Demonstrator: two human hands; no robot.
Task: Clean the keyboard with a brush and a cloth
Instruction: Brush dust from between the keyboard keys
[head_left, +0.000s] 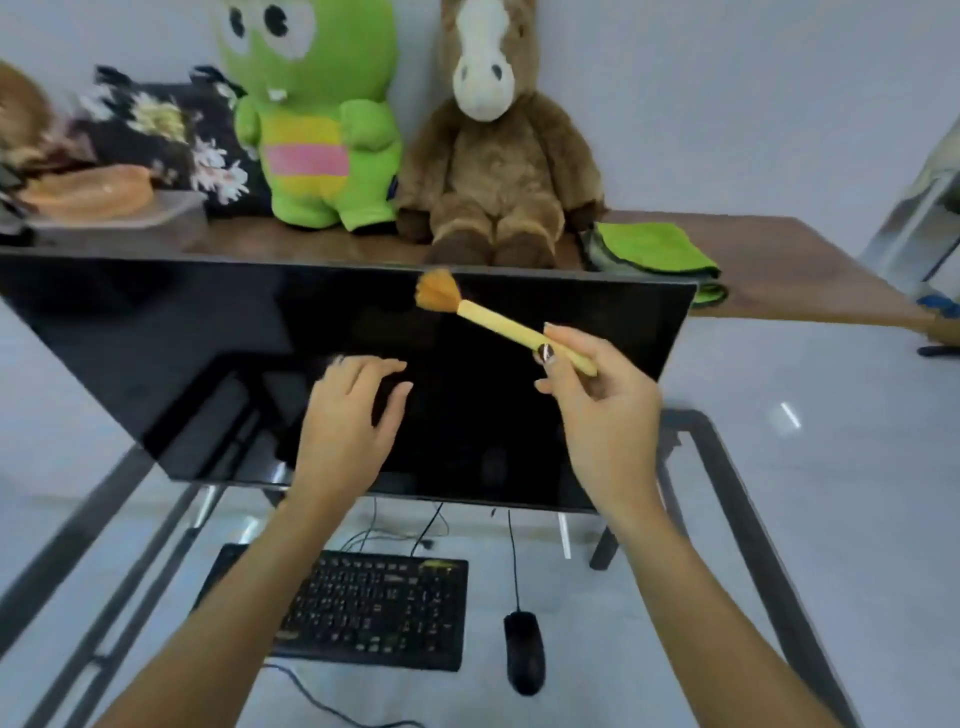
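- The right hand pinches the brush near the butt of its pale handle, thumb and fingertips closed on it, bristles raised up and to the left. It is a light, pencil-like hold, which suits flicking dust rather than scrubbing.
- The left hand holds nothing — fingers spread and loosely curved, palm down in front of the monitor. I judge it is free to steady or tilt whatever gets brushed.
- Both hands are up at screen height, well above the keyboard, which lies lower down on the glass desk, with a mouse just beside it on the right. Cables run from both towards the monitor.
- The cloth, green and folded, sits on the wooden table behind the monitor's right corner, beside a brown plush horse and a green plush toy. It is out of the way, likely kept for wiping after the brushing.
- The brush is not yet on the keys, so the cleaning seems barely begun; the next move calls for lowering the bristles to the key rows.
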